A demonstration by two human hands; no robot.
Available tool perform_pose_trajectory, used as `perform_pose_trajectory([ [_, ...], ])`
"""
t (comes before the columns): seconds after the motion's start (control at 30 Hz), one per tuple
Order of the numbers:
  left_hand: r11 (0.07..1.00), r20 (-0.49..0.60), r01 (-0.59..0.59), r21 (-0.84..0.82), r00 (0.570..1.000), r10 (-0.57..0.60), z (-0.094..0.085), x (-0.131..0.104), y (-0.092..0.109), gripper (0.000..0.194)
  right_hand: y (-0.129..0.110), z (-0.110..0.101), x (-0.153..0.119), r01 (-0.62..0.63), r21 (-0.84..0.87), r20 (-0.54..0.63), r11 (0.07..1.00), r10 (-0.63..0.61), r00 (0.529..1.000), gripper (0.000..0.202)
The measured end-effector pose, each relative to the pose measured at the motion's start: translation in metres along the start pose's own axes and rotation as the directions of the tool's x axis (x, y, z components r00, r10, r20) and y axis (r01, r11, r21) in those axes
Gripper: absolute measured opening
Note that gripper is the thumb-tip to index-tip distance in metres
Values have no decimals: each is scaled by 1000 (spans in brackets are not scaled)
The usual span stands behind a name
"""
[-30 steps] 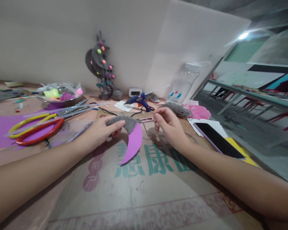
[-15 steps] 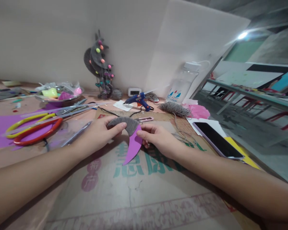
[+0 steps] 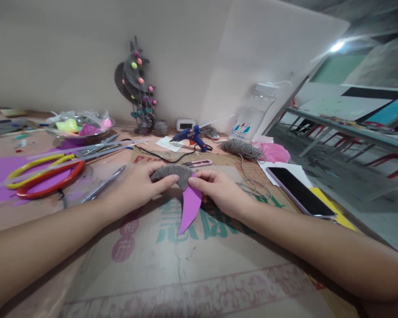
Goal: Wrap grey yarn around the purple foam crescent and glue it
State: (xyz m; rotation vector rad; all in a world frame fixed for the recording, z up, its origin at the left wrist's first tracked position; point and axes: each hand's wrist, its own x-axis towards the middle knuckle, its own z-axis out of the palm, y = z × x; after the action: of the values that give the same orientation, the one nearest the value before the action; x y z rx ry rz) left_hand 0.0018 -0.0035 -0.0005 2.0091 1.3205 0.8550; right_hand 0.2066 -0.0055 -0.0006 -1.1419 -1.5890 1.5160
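Observation:
A purple crescent (image 3: 190, 207) is held over the cardboard (image 3: 146, 274), its upper part wrapped in grey yarn and its lower tip bare. My left hand (image 3: 149, 183) pinches the yarn-covered end, thumb on top. With thumb and fingers my right hand (image 3: 215, 187) grips the crescent where the wrapping meets the bare purple. Its fingertips behind the piece are partly hidden. Just beyond the crescent lies a pink cutter (image 3: 198, 163). A strand of grey yarn (image 3: 243, 151) trails from its skein toward my right hand.
Behind the hands stands a blue glue gun (image 3: 194, 138). Scissors (image 3: 49, 176) and a pen (image 3: 104, 183) lie left; a phone (image 3: 300, 192) lies right. A water bottle (image 3: 252, 115), a bowl of scraps (image 3: 79, 137) and a decorated grey moon (image 3: 135, 79) stand at the back.
The crescent has shifted slightly right and down, its purple tip lower. Both hands keep their hold, and my left thumb sits a little further right.

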Motion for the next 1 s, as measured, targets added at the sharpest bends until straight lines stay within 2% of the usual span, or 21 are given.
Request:
perform_pose_trajectory([
  [0.1,1000,24,7,-2,1000,-7,0,1,-2,34,1,0,0,-9,-22,12,1000,9,1000,29],
  [0.23,993,10,84,-89,997,-83,-1,2,-4,34,-2,-5,2,33,-89,35,995,-30,999,45],
  [0.33,971,17,126,-203,992,-126,-2,3,-2,35,-14,-17,3,62,-251,54,966,-50,997,55],
  [0.37,965,14,137,-224,990,-137,-3,3,-2,36,-18,-24,4,83,-349,50,933,-70,996,56],
  [0.4,961,6,143,-235,989,-145,-3,3,-1,36,-22,-30,6,131,-458,11,879,-141,990,54],
  [0.43,961,-5,145,-236,989,-150,-3,2,0,36,-24,-37,8,179,-548,-65,817,-255,965,48],
  [0.5,965,-25,143,-218,988,-152,-3,2,0,35,-23,-51,15,249,-645,-128,722,-424,896,27],
  [0.57,972,-34,137,-191,989,-146,-2,2,-1,35,-14,-61,24,266,-724,-111,636,-489,865,23],
  [0.67,979,-30,128,-160,991,-134,-2,2,-3,35,3,-69,37,330,-858,89,393,-520,850,32],
  [0.73,982,-13,124,-143,992,-127,-2,3,-3,36,12,-70,44,346,-898,178,272,-495,850,34],
  [0.87,982,12,135,-128,991,-135,-2,3,-2,36,15,-69,49,268,-948,165,173,-453,876,27],
  [1.0,982,-7,123,-142,992,-125,-3,3,-1,33,13,-71,47,246,-960,151,134,-493,857,28],
])
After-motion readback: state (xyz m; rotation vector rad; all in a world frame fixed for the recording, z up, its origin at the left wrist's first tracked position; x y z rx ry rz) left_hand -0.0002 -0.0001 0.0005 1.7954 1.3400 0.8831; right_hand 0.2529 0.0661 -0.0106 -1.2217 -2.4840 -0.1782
